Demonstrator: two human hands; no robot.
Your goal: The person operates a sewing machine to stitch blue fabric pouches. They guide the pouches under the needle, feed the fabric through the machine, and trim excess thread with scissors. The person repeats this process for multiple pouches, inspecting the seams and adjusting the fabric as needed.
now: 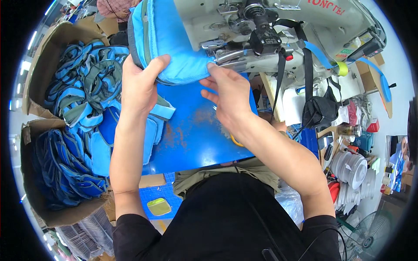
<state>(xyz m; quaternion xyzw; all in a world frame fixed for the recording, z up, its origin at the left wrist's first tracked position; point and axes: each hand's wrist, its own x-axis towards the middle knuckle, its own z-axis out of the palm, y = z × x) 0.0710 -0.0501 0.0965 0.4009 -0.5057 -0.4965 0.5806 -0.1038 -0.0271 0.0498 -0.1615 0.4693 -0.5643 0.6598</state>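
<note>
A light-blue padded fabric bag piece (176, 43) with grey-green and dark trim along its left side lies at the sewing machine (265, 37). My left hand (140, 85) grips its lower left edge, thumb on top and the other fingers hidden underneath. At its lower right corner, my right hand (230, 89) pinches the edge between thumb and forefinger; the other fingers are loosely curled. That corner meets the machine's metal guide (228, 55), and the exact contact is hidden. Blue binding tape (317, 53) runs across the machine's right side through a yellow-green ring (342, 68).
Under my hands is a worn blue table (191, 143). Cardboard boxes of blue-grey straps (93, 74) and dark-blue pieces (65, 169) stand at left. Part of a yellow loop (236, 140) shows beside my right forearm. White tape rolls (350, 167) and a fan (370, 239) are at right.
</note>
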